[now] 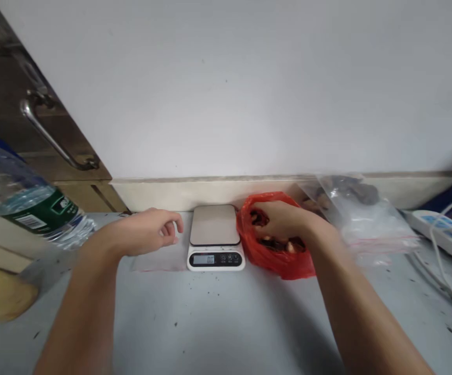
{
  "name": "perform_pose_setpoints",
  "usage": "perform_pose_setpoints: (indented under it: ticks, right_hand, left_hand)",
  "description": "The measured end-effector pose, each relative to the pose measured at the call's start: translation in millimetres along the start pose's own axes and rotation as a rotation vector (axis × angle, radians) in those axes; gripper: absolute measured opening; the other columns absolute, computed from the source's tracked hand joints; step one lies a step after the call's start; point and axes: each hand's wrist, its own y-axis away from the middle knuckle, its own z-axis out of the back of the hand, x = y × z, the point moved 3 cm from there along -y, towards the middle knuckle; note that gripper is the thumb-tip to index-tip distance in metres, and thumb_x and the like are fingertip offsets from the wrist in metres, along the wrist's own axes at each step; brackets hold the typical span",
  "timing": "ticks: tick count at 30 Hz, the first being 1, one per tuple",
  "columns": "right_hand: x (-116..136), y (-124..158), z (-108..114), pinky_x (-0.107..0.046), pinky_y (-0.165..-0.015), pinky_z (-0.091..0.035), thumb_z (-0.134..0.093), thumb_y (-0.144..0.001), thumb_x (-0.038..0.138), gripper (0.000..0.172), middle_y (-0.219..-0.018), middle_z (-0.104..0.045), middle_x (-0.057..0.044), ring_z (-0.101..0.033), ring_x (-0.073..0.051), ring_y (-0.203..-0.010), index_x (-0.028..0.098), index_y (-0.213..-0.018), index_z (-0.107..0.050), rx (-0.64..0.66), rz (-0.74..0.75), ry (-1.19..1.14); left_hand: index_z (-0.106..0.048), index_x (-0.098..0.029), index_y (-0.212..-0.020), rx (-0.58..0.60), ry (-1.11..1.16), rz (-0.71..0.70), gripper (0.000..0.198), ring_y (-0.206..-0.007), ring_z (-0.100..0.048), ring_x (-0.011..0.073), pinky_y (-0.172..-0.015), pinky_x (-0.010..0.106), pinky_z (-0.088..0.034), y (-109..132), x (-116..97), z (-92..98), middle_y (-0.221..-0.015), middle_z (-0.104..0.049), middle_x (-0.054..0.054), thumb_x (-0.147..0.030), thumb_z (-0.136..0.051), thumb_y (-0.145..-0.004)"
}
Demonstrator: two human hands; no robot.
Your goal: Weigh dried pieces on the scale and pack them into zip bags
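A white digital kitchen scale [215,226] stands against the wall, its plate bare and its display seeming to read 0.0. To its right an opened red plastic bag [284,268] holds several dark brown pieces [272,244], perhaps dried mushrooms. My right hand [278,219] reaches into this bag; its fingertips are among the pieces and partly hidden, so their grip is unclear. My left hand [151,229] hovers left of the scale, fingers loosely curled, thumb apart, nothing between them. Beneath it a flat clear zip bag [161,260] lies on the grey table.
Clear zip bags [374,219], some with dark pieces inside, lie right of the red bag. Farther right are a white device [444,234] and cables [432,276]. A water bottle with a green label [41,208] is at the left, near a metal door handle [53,140].
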Motion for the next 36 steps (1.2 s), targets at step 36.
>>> perform_pose_setpoints:
  ticks: [36]
  right_hand:
    - [-1, -13, -13, -0.025, -0.047, -0.04, -0.056, -0.079, 0.0, 0.028, -0.06, -0.064, -0.001, -0.061, -0.017, -0.05, 0.019, -0.095, -0.067, -0.003, -0.113, 0.199]
  left_hand:
    - [-0.06, -0.022, -0.074, -0.733, 0.229, -0.234, 0.003, -0.071, -0.066, 0.0182, -0.065, 0.029, -0.05, 0, -21, 16.8, -0.078, -0.069, 0.001, -0.025, -0.06, -0.076]
